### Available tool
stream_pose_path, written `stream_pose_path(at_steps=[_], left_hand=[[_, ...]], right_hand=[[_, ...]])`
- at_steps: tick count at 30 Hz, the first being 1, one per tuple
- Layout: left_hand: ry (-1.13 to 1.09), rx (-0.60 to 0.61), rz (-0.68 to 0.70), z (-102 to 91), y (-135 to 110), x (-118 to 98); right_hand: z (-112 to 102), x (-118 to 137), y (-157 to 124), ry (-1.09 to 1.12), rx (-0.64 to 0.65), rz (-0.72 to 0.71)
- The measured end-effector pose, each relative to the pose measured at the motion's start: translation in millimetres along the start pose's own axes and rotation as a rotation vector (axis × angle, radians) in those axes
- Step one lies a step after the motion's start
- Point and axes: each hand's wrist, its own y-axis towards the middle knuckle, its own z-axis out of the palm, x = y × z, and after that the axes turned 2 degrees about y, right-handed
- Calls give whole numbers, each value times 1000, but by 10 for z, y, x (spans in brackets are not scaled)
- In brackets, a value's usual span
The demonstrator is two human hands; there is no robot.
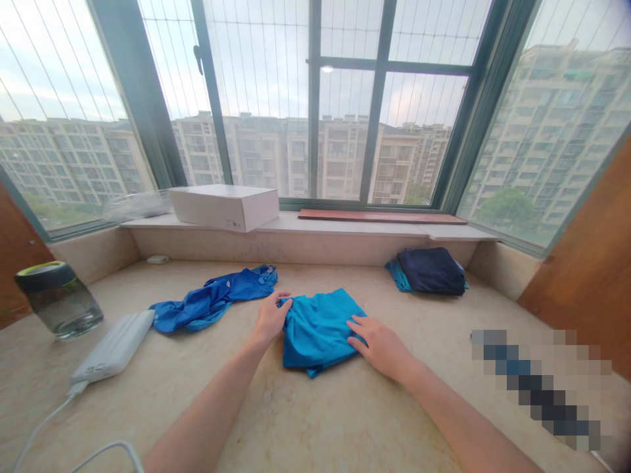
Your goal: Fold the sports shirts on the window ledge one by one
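A bright blue garment (323,328), folded into a rough square, lies on the stone-coloured surface (276,414) in front of me. At its upper left corner, the thumb and fingers of my left hand (271,318) pinch the cloth edge. My right hand (379,345) rests on the right side of the same garment, fingers stretched out and slightly apart. Farther left lies a crumpled darker blue garment (211,299), touched by neither hand. At the back right is a stack of folded clothes (428,270), dark navy on top with blue showing beneath.
On the left stand a clear bottle with a dark lid (62,299) and a white power bank (114,345) with a white cable (46,427). A white box (224,207) and a reddish board (379,216) sit on the window ledge. A pixelated object (537,391) lies at right.
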Motion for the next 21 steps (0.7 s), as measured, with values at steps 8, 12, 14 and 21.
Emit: stream_pose_path(at_steps=[8,12,14,21], left_hand=[[123,15,51,-39,12,-30],[124,7,62,-34,3,-57],[116,4,66,-34,-3,-67],[82,26,61,-42,-5,-73]], right_hand=[[-35,-69,56,117,-89,77],[-55,-245,25,69,-158,218],[-63,-294,10,82,-134,226],[-118,-225,13,68,-132,273]])
